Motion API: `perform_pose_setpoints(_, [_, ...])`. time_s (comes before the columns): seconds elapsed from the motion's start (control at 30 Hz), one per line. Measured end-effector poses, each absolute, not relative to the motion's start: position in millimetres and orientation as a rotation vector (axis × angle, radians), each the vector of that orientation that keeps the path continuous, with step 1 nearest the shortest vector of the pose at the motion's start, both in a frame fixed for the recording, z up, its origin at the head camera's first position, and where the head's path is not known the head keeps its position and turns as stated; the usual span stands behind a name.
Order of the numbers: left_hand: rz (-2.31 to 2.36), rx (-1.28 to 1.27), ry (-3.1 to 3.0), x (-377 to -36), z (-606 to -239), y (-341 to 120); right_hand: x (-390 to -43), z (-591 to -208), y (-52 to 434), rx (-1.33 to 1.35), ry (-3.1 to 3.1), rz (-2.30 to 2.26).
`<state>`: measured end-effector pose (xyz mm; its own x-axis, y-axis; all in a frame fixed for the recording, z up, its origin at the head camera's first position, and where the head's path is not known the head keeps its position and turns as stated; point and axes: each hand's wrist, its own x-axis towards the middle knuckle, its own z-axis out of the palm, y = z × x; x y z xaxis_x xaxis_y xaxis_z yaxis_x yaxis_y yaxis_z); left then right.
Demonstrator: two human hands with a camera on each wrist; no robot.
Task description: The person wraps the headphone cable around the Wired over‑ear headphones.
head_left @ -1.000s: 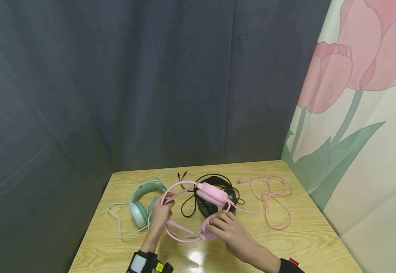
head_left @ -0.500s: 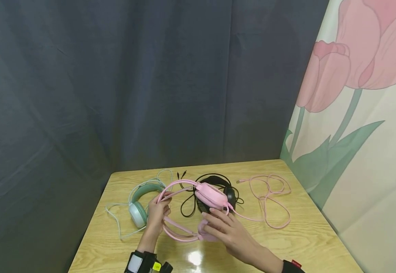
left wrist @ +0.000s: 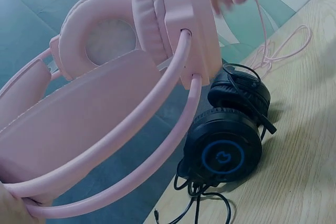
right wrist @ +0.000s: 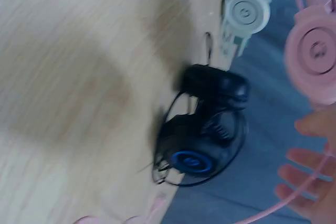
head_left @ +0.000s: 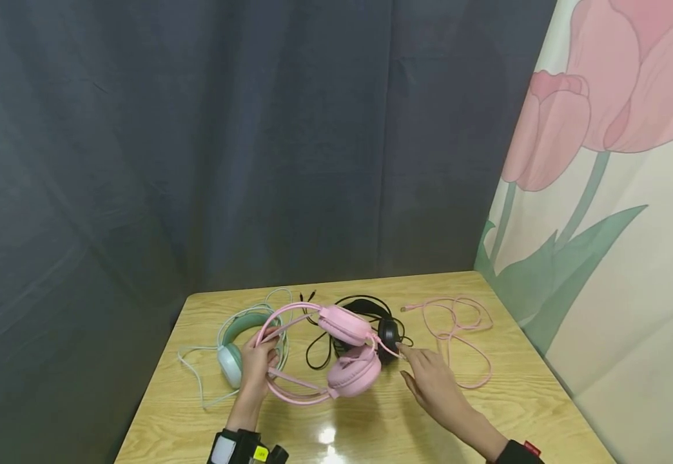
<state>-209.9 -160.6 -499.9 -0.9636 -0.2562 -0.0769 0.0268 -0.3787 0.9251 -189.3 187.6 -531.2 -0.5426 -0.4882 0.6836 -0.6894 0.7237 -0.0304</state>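
Observation:
My left hand point(head_left: 254, 368) grips the headband of the pink headphones point(head_left: 352, 372), holding them above the table with both ear cups pointing right. In the left wrist view a bit of that hand point(left wrist: 11, 211) shows at the lower left, beside the band. My right hand point(head_left: 436, 388) is off the ear cups, to their right, with its fingers loosely extended. The pink cable point(right wrist: 278, 203) crosses in front of its fingers in the right wrist view. Below and behind the pink pair lies a black headset point(left wrist: 223, 150), partly hidden in the head view.
Mint-green and white headphones point(head_left: 230, 366) lie on the left of the wooden table point(head_left: 197, 438), their pale cable around them. The rest of the pink cord point(head_left: 476, 348) is looped at the right. A dark curtain point(head_left: 290, 161) hangs behind the table.
My right hand has left the lower ear cup and moved right to the cable. The pink headphones have shifted slightly left, and their lower cup has come into full view.

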Motion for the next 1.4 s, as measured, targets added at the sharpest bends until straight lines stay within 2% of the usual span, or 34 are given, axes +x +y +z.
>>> perform_pose_setpoints(0.13, [-2.456,0.307,-1.634,-209,-498,-159,-188,-539,195,0.85,-2.305,0.412])
perform_pose_setpoints(0.27, [-2.417,0.318,-1.658,-208,-498,-159,-183,-538,195,0.923,-2.296,0.43])
perform_pose_setpoints(0.7, [-2.211,0.422,-1.861,-209,-498,-145,-181,-497,160,1.088,-2.106,0.283])
perform_pose_setpoints(1.4, [-2.137,0.493,-1.957,-205,-503,-137,-182,-476,133,1.415,-1.883,0.006])
